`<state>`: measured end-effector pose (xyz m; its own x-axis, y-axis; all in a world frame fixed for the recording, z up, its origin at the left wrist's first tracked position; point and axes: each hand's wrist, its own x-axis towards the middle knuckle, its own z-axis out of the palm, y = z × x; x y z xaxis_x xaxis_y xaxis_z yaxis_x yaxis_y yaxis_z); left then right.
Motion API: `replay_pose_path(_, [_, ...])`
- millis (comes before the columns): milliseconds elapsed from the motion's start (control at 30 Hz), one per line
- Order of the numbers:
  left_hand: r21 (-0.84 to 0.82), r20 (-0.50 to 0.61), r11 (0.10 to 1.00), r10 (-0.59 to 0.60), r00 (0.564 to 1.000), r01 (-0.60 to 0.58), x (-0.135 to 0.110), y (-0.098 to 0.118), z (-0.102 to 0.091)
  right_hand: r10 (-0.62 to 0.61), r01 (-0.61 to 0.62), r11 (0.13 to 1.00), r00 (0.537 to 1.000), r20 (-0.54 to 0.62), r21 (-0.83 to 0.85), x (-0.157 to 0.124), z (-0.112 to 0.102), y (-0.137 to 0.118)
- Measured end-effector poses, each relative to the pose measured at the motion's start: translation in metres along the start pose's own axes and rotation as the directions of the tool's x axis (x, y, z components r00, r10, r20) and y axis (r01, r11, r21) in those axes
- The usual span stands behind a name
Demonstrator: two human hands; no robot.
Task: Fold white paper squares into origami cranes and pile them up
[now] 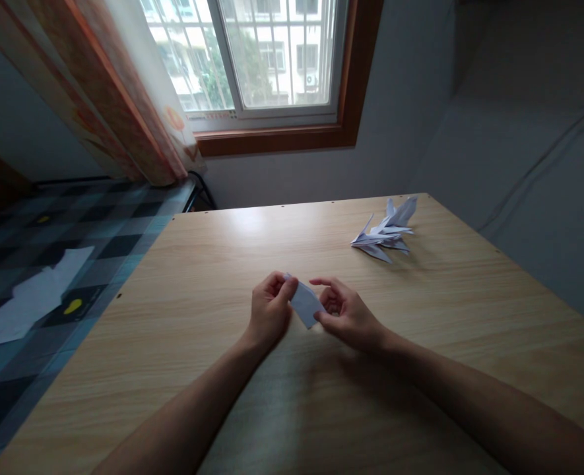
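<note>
A small piece of folded white paper [307,304] is held tilted above the middle of the wooden table [212,277]. My left hand [272,302] pinches its upper left end between thumb and fingers. At the paper's lower right edge is my right hand [344,310], its thumb touching the paper, its index finger stretched out and apart from it, the other fingers curled. Part of the paper is hidden behind my left thumb. Beyond my right hand lies a cluster of folded white paper pieces [385,231] with pointed tips.
Left of the table, a bed with a checked cover [108,247] carries loose white paper sheets [34,303]. A window [276,59] with an orange patterned curtain [118,86] is at the back. Along the right wall runs a cable [534,171].
</note>
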<state>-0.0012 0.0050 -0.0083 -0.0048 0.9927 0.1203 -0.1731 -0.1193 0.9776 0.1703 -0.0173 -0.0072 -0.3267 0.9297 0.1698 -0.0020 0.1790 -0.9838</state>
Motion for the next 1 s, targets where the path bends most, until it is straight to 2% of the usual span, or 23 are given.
replay_pose_path(133, [0.032,-0.061,0.999,-0.014,0.998,0.016,0.003,-0.001,-0.002,-0.006,0.008,0.997,1.000,0.019,-0.079,0.001,-0.002,0.000])
replay_pose_path(200, [0.023,-0.123,1.000,0.017,0.992,-0.014,0.002,0.004,0.000,-0.005,0.002,0.997,0.999,-0.040,-0.073,0.002,-0.003,0.003])
replay_pose_path(300, [0.136,-0.168,0.978,0.180,0.969,-0.158,-0.005,0.011,0.006,-0.011,-0.005,0.997,0.981,-0.194,-0.082,0.002,-0.003,0.007])
replay_pose_path(333, [0.210,-0.132,0.954,0.244,0.961,-0.214,-0.009,0.014,0.008,-0.023,-0.003,0.995,0.968,-0.251,-0.101,0.001,-0.003,0.008])
replay_pose_path(400, [0.348,0.032,0.890,0.302,0.953,-0.294,-0.016,0.016,0.011,-0.069,0.017,0.987,0.942,-0.327,-0.160,0.000,-0.002,0.006])
replay_pose_path(467, [0.447,0.221,0.836,0.243,0.944,-0.320,-0.021,0.016,0.013,-0.141,0.066,0.971,0.935,-0.327,-0.230,-0.002,-0.001,0.003])
replay_pose_path(533, [0.492,0.313,0.814,0.163,0.936,-0.307,-0.023,0.014,0.014,-0.217,0.143,0.951,0.940,-0.264,-0.273,-0.003,0.000,0.000])
replay_pose_path(633, [0.428,0.307,0.867,0.124,0.944,-0.253,-0.021,0.011,0.013,-0.301,0.254,0.933,0.939,-0.167,-0.255,-0.004,0.000,0.000])
replay_pose_path(700, [0.334,0.296,0.921,0.101,0.950,-0.202,-0.019,0.009,0.012,-0.300,0.274,0.943,0.946,-0.125,-0.191,-0.003,0.000,0.003])
replay_pose_path(867, [0.185,0.284,0.979,0.027,0.959,-0.082,-0.014,0.004,0.007,-0.138,0.142,0.989,0.987,-0.084,0.043,0.000,-0.002,0.010])
replay_pose_path(1000, [0.101,0.251,0.994,0.003,0.968,-0.030,-0.012,0.004,0.007,-0.029,0.051,0.987,0.990,-0.139,0.152,0.002,-0.002,0.011])
